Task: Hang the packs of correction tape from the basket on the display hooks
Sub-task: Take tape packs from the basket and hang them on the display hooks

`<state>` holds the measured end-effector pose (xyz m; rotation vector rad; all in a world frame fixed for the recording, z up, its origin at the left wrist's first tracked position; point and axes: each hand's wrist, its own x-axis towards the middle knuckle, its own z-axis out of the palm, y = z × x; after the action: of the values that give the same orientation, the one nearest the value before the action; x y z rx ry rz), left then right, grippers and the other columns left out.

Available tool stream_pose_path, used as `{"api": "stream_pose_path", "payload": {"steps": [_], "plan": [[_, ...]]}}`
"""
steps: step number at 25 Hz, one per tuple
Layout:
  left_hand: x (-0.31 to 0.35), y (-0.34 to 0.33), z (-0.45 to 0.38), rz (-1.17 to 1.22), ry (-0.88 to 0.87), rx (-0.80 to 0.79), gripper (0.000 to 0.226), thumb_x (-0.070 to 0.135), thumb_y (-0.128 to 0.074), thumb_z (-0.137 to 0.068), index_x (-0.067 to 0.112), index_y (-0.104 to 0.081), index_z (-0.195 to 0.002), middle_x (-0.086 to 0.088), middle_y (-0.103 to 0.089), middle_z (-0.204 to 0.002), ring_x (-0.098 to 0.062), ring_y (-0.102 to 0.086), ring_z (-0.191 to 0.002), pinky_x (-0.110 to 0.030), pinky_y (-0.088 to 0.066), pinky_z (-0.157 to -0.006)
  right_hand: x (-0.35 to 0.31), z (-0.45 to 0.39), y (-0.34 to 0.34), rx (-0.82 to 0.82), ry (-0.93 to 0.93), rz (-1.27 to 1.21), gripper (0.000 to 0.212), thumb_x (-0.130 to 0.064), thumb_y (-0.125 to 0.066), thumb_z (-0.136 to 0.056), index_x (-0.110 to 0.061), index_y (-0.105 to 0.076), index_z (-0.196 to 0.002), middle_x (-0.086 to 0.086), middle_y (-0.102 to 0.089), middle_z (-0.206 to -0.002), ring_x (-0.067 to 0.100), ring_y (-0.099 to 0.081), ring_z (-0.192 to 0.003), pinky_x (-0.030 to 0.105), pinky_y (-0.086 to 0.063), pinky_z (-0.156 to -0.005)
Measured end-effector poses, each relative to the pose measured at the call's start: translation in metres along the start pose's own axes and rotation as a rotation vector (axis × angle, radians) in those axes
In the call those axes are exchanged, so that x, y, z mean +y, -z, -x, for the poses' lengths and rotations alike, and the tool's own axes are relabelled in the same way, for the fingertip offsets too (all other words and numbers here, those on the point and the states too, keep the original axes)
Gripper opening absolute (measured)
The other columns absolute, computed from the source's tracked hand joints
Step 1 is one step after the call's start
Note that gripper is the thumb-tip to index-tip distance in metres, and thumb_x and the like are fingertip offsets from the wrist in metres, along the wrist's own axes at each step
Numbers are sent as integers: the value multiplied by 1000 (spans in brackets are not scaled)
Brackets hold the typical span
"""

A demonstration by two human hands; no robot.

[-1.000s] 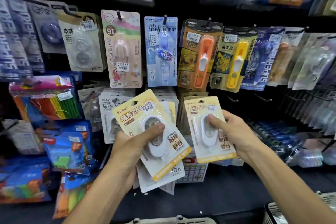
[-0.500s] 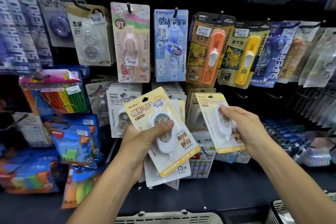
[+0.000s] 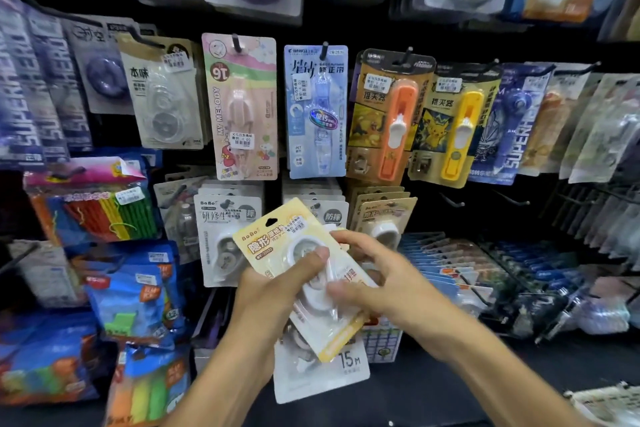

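Note:
My left hand (image 3: pixel 273 291) grips a fanned stack of correction tape packs in front of the display wall, thumb pressed on the blister of the top yellow pack (image 3: pixel 270 239). A white pack (image 3: pixel 322 374) marked 15M sticks out below the stack. My right hand (image 3: pixel 391 281) has closed on the same top yellow pack, with fingers over its upper right edge and thumb on the blister. Just behind, a row of matching beige packs (image 3: pixel 381 215) hangs on a hook.
White BoBo packs (image 3: pixel 225 236) hang left of the stack. Longer tape packs (image 3: pixel 315 107) fill the row above. Two bare hooks (image 3: pixel 450 201) jut out to the right. Bagged goods (image 3: pixel 128 284) crowd the left. A basket rim (image 3: pixel 606 402) shows at bottom right.
My right hand no longer holds its single yellow pack out to the right. It has swung left onto the stack in my left hand. The camera has moved closer to the display.

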<state>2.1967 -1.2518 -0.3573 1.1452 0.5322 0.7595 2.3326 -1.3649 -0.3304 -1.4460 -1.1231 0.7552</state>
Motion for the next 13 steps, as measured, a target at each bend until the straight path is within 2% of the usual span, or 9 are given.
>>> {"api": "stream_pose_path", "payload": {"steps": [1, 2, 5, 7, 10, 13], "plan": [[2, 0, 0, 12, -2, -30, 59, 38, -88, -55, 19, -74, -109, -6, -81, -98, -25, -79, -87, -31, -63, -63, 4, 2, -8, -33, -10, -14, 42, -29, -86, -79, -49, -67, -111, -12, -75, -101, 15, -75, -92, 24, -60, -68], [3, 1, 0, 15, 1, -74, 63, 38, -88, -56, 19, -72, -113, -7, -81, -100, -25, -79, -88, -29, -62, -62, 8, 2, -12, 16, -10, -33, 42, -21, -85, -79, -42, -69, -111, -9, -77, -100, 17, -76, -89, 26, -61, -66], [7, 8, 0, 2, 26, -147, 73, 24, -88, -54, 17, -66, -122, -9, -80, -106, -28, -78, -92, -30, -62, -64, 11, 5, -5, 232, -85, -274, 35, -19, -78, -79, -15, -67, -112, 6, -78, -100, 22, -75, -84, 29, -58, -65], [9, 13, -2, -21, 22, -124, 70, 17, -87, -55, 15, -66, -122, -9, -80, -105, -28, -78, -91, -30, -62, -63, 14, 12, 13, 374, -141, -354, 24, -18, -71, -85, -12, -67, -108, 9, -78, -97, 22, -73, -76, 32, -56, -58], [14, 18, -6, 22, -13, -46, 56, 12, -84, -58, 14, -69, -112, -8, -81, -99, -26, -79, -83, -29, -60, -57, 22, 25, 39, 550, -195, -204, 4, -16, -64, -93, -13, -67, -92, 9, -69, -73, 16, -62, -50, 27, -43, -38], [15, 17, -9, 53, -59, -8, 52, 12, -82, -58, 15, -69, -108, -7, -81, -97, -24, -79, -79, -28, -60, -54, 33, 33, 51, 698, -206, -140, 6, -21, -65, -91, -18, -68, -86, -3, -64, -58, 6, -49, -37, 19, -34, -34]]}}
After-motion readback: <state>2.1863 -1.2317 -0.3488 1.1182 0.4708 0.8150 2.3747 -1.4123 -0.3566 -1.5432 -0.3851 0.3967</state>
